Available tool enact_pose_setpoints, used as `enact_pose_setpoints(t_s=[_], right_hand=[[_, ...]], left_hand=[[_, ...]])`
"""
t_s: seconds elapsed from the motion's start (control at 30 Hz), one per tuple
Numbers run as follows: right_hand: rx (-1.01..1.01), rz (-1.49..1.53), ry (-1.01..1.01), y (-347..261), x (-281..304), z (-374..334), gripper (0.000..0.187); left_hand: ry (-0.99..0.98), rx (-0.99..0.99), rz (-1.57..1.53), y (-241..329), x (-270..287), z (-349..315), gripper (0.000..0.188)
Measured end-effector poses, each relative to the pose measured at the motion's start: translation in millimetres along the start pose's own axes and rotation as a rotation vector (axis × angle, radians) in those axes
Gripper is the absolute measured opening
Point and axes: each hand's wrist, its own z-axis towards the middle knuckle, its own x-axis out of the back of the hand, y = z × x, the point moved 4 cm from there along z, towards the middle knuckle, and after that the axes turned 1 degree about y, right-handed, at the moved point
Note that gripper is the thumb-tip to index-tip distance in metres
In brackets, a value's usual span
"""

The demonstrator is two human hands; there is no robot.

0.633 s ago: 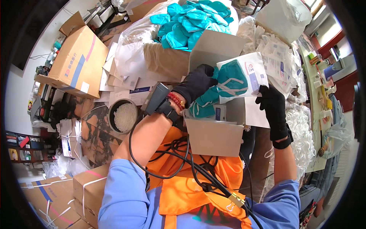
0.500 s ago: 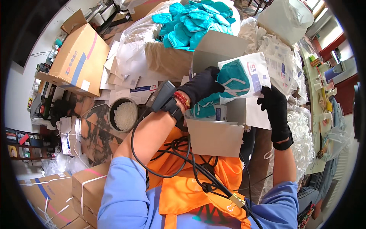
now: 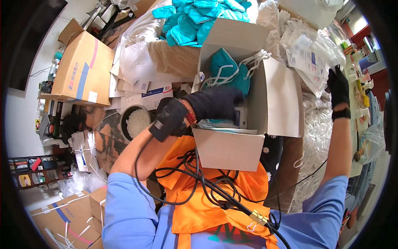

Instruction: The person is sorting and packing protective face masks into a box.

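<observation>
My left hand, in a black glove, reaches across an open grey-white carton. It is smeared by motion, so its fingers cannot be made out. Behind it, teal face masks with white straps stand inside the carton against the far flap. Flat packets lie lower in the box, partly covered by my hand. Off to the right, my gloved right hand is raised with its fingers stretched out, beside a heap of clear and white plastic pouches. Nothing shows in it.
A pile of teal masks lies on a plastic-lined box at the back. To the left are a large brown carton and a bowl of white pellets. White straps heap up on the right. Black cables cross my orange apron.
The mask in its pouch, held up between both hands, is no longer there. My right hand has moved away to the right and up, while my left hand has dropped lower over the carton.
</observation>
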Motion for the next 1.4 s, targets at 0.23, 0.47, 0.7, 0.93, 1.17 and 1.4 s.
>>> enact_pose_setpoints(t_s=[0.23,0.47,0.7,0.93,1.17,1.4], right_hand=[[-0.451,0.675,-0.077,38,-50,40,0.041],[-0.266,0.759,-0.07,-110,-82,-33,0.044],[-0.179,0.853,-0.439,-226,-98,-127,0.028],[-0.276,0.864,-0.434,-223,-106,-167,0.034],[0.138,0.426,-0.48,-228,-93,-177,0.049],[0.135,0.161,-0.506,-249,-85,-187,0.018]], left_hand=[[-0.552,0.021,0.184,-21,-66,25,0.06],[-0.473,0.014,0.235,-16,-69,71,0.049],[-0.554,0.122,0.172,-26,-68,81,0.045],[-0.401,0.133,0.085,-20,-59,79,0.04],[0.201,-0.079,-0.349,-11,14,24,0.028],[0.39,-0.261,-0.374,2,27,-6,0.029]])
